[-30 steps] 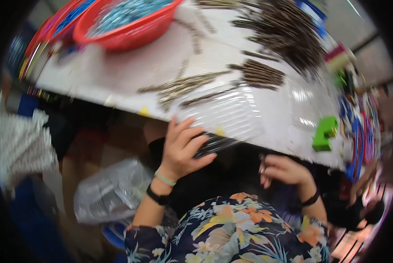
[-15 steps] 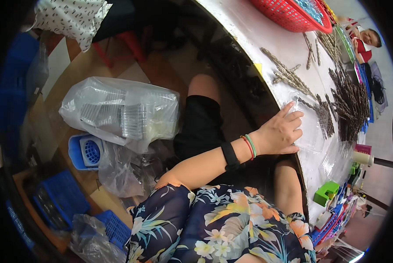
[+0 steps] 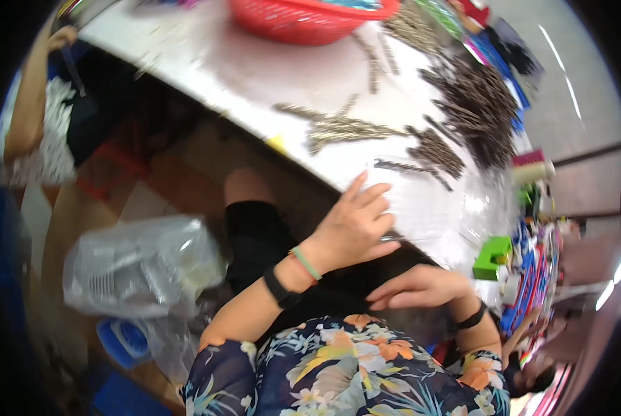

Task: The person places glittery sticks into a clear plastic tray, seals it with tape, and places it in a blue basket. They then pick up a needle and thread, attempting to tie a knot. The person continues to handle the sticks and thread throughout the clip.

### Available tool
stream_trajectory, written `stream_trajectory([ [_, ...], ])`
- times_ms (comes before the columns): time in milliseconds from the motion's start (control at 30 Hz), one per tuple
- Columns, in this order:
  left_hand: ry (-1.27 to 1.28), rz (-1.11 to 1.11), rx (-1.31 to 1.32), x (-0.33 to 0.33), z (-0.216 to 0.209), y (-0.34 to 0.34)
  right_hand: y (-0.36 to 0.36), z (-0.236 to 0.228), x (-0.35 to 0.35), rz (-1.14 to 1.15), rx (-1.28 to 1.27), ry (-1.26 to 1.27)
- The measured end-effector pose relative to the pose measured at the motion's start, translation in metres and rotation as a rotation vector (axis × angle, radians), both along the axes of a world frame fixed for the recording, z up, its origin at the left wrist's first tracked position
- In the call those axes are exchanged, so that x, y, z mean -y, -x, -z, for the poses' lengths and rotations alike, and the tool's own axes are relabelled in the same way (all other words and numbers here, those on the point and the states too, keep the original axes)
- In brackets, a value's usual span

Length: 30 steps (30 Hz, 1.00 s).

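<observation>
My left hand [image 3: 352, 225] is at the table's near edge, fingers spread, its fingertips at the side of a clear plastic tray [image 3: 421, 211]. A dark braided strand [image 3: 402, 167] lies along the tray's far side. My right hand [image 3: 425, 286] hovers just off the table edge with its fingers stretched out to the left and nothing visible in it. Beyond the tray lie a small bundle of brown braided strands [image 3: 439, 154], several paler ones [image 3: 355, 130] and a large pile of dark ones [image 3: 473, 107]. Motion blurs fine detail.
A red basket [image 3: 303, 22] stands at the table's far side. Shiny clear plastic [image 3: 487, 204] and a green box [image 3: 493, 258] are to the right. On the left, a bag of clear trays [image 3: 144, 267] sits above a blue bucket [image 3: 125, 341]. Another person's arm [image 3: 30, 104] shows at upper left.
The view has swung, so the table now spreads farther left. My right hand has come into sight beside the table edge. My left hand remains by the tray, fingers still spread.
</observation>
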<state>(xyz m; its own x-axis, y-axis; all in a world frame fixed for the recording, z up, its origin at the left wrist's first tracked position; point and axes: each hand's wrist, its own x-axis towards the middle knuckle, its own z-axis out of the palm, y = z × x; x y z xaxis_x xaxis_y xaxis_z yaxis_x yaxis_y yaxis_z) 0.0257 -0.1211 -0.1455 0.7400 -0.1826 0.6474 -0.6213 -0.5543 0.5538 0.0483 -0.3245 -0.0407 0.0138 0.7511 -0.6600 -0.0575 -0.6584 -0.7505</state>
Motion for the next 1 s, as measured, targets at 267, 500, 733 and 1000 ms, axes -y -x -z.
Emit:
stream_trajectory([
  [267,-0.152,0.295,-0.057,0.001,-0.025,-0.03,-0.133,-0.009,0.056,0.673,1.197,0.035],
  [500,-0.183,0.334,-0.078,-0.001,-0.03,-0.037,-0.155,0.02,0.055,0.358,1.264,0.122],
  [733,-0.172,0.307,-0.112,0.001,-0.03,-0.035,-0.12,-0.024,0.048,0.912,1.223,-0.333],
  [1000,-0.219,0.301,-0.089,0.006,-0.029,-0.036,-0.105,0.006,0.057,0.551,1.459,-0.361],
])
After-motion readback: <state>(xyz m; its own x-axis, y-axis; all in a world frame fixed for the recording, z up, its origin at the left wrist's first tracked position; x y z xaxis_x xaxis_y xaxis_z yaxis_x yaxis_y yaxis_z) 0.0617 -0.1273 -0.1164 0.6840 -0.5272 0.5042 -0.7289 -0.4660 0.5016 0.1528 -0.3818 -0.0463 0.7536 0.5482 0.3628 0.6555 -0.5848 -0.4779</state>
